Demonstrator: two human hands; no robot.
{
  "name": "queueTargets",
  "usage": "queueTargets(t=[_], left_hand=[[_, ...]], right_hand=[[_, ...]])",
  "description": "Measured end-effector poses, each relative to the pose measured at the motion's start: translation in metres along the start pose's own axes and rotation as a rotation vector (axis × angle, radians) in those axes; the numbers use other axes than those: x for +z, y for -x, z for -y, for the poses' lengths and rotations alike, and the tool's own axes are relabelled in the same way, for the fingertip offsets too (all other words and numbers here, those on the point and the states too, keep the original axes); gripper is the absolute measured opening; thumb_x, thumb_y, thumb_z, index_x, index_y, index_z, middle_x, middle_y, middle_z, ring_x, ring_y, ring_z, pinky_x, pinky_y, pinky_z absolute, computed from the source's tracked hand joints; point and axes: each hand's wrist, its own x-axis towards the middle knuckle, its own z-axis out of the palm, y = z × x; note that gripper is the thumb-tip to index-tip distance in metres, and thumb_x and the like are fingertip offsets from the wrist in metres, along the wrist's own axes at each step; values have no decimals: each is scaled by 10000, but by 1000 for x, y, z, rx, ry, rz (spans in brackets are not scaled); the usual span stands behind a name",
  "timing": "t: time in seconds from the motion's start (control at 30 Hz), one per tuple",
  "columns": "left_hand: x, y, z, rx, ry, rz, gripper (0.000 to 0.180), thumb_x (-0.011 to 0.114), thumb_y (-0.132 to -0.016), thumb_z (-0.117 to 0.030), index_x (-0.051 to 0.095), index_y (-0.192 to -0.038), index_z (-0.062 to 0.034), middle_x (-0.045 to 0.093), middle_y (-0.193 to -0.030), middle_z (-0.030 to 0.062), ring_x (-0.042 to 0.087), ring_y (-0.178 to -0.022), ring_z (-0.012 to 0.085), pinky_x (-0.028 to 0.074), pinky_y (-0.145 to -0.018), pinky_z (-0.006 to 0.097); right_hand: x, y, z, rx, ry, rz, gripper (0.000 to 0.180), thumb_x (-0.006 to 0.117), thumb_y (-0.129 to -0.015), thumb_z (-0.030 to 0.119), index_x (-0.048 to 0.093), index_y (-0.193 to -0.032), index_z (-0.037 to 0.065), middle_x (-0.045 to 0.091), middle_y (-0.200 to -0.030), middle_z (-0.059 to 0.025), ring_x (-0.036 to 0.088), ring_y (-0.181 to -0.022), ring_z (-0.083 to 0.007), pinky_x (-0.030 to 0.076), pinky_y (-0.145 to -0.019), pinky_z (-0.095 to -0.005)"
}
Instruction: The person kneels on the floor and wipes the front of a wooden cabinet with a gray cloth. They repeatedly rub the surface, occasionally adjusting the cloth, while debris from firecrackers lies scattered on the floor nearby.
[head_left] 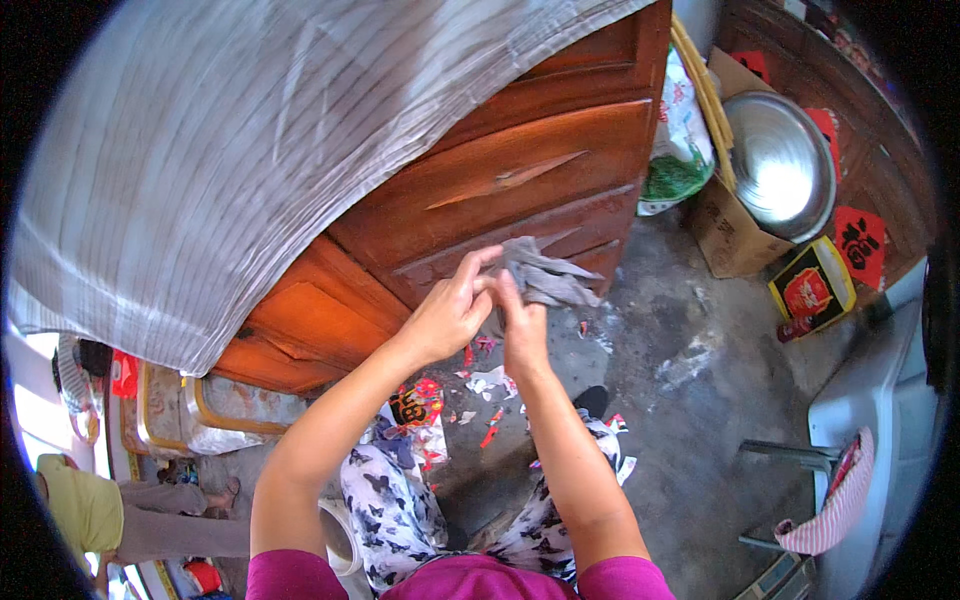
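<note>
A crumpled grey cloth [552,276] hangs bunched up in front of me, before the wooden cabinet's lower panels. My right hand [523,325] is closed round its near part, thumb up. Close beside it on the left, my left hand [452,312] has its fingers bent in against the cloth's left edge, pinching there; the fingertips of both hands nearly meet. Part of the cloth is hidden behind my fingers.
The reddish-brown cabinet [510,170] stands ahead under a striped grey sheet [230,150]. Torn paper scraps [490,382] litter the concrete floor. To the right are a cardboard box [735,235], a round metal lid [780,165] and a pale chair [865,400]. Another person [85,510] is at left.
</note>
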Motion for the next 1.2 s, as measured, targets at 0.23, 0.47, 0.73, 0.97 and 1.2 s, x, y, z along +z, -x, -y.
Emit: queueTargets(t=[0.23, 0.47, 0.73, 0.97, 1.2], left_hand=[[-86, -37, 17, 503, -922, -164, 691, 670, -854, -118, 476, -1517, -133, 550, -1439, 120, 539, -1320, 311, 425, -1126, 437], [-114, -65, 66, 725, -1404, -242, 574, 598, -932, -200, 532, -1500, -149, 477, -1571, 21, 471, -1426, 213, 319, -1218, 429], [-121, -58, 74, 743, -1410, -181, 643, 633, -934, -337, 502, -1534, -149, 456, -1600, 75, 493, -1398, 264, 373, -1194, 407], [-122, -57, 56, 722, -1382, -150, 794, 670, -867, -434, 447, -1582, -173, 425, -1624, 81, 494, -1394, 243, 333, -1221, 381], [-121, -58, 60, 704, -1316, -137, 824, 677, -837, -413, 425, -1594, -207, 409, -1637, 77, 495, -1402, 233, 319, -1228, 387]], right_hand=[[6, 0, 32, -340, 44, -264, 216, 588, -1070, 140, 647, -1227, 4, 685, -1154, -44, 638, -1033, -151, 509, -937, -309], [62, -80, 52, -1170, 975, 201, 302, 605, -996, 185, 635, -1236, 3, 653, -1233, -222, 591, -1177, -422, 444, -1025, -513], [24, -181, 112, -1538, 1308, 448, 388, 638, -825, 99, 682, -1189, 226, 685, -1187, -28, 642, -1125, -255, 489, -1009, -396], [-69, -236, 189, -1336, 1417, -153, 456, 568, -774, -103, 638, -1175, 103, 621, -1213, -137, 541, -1227, -373, 450, -1049, -458], [9, -188, 120, -1275, 1328, -124, 325, 536, -794, -10, 638, -1097, 43, 620, -1142, -162, 542, -1185, -378, 395, -1068, -466]])
